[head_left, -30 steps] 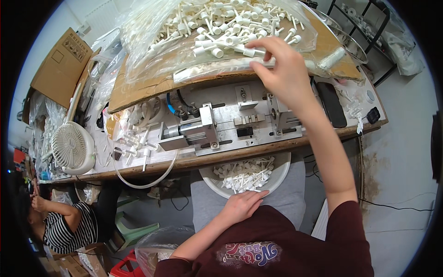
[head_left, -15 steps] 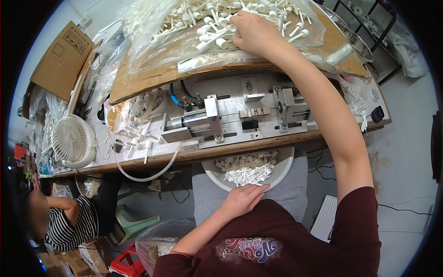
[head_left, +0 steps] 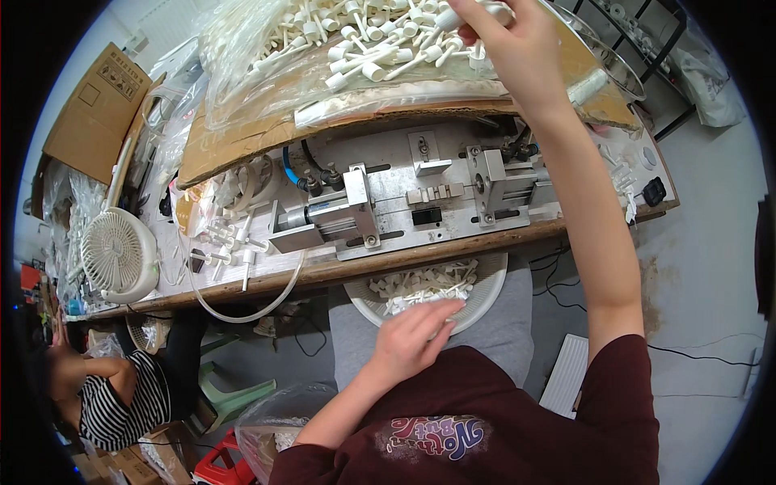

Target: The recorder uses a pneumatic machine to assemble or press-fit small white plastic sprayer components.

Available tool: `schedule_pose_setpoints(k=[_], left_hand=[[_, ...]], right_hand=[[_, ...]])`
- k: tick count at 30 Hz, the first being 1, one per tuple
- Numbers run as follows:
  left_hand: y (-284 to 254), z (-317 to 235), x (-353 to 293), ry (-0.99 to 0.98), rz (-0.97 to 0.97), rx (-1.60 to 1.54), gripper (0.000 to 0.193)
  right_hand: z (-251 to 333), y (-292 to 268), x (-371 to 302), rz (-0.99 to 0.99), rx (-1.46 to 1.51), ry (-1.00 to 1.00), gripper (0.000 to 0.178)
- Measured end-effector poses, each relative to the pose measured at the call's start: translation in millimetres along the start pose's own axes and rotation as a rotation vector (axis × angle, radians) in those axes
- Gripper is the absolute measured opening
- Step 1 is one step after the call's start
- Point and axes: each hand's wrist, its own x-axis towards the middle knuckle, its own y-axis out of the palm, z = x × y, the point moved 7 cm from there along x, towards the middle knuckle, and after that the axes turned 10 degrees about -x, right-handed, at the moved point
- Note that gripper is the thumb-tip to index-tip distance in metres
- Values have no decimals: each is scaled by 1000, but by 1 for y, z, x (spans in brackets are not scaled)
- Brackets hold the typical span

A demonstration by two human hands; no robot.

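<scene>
At the far right of the heap, my right hand (head_left: 521, 52) is closed round a white plastic stem with a round cap (head_left: 443, 26); its fingertips run up to the top edge of the picture. The heap of white capped stems (head_left: 356, 44) lies on clear plastic sheeting over a cardboard sheet (head_left: 234, 149) raised above the bench. My left hand (head_left: 408, 339) rests at the near rim of a white basket (head_left: 495, 295) on my lap, its fingers stretched over the edge. Small white parts (head_left: 424, 287) fill part of the basket.
A metal clamping fixture (head_left: 432, 190) stands on the bench between the cardboard and the basket. A white fan (head_left: 120, 255) and loose white parts (head_left: 230, 246) are to its left, with a clear hose (head_left: 242, 319) looping over the bench edge. Another person (head_left: 121, 396) sits at lower left.
My right hand has lifted and moved right across the heap, with a capped stem in it. My left hand has shifted slightly, its fingers raised higher over the basket rim. The whole view has shifted a little.
</scene>
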Motion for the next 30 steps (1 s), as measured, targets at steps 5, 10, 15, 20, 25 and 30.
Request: schedule_pose_setpoints(k=[5,10,15,20,25,30], left_hand=[[-62,-29,39,12,-335,-69,42],[-74,-30,67,-5,-419,-244,44],[-63,-18,70,-91,-321,-329,36],[-54,-5,64,-193,-319,-532,37],[-50,1,62,-291,-325,-667,37],[-53,1,63,-208,-360,-460,36]], right_hand=[[37,1,-87,-100,-18,-405,27],[49,17,-169,-13,-200,-625,35],[37,13,-195,61,-260,-581,39],[30,15,-203,55,-285,-526,40],[21,16,-207,-27,-286,-444,38],[10,8,-209,-102,-265,-303,26]])
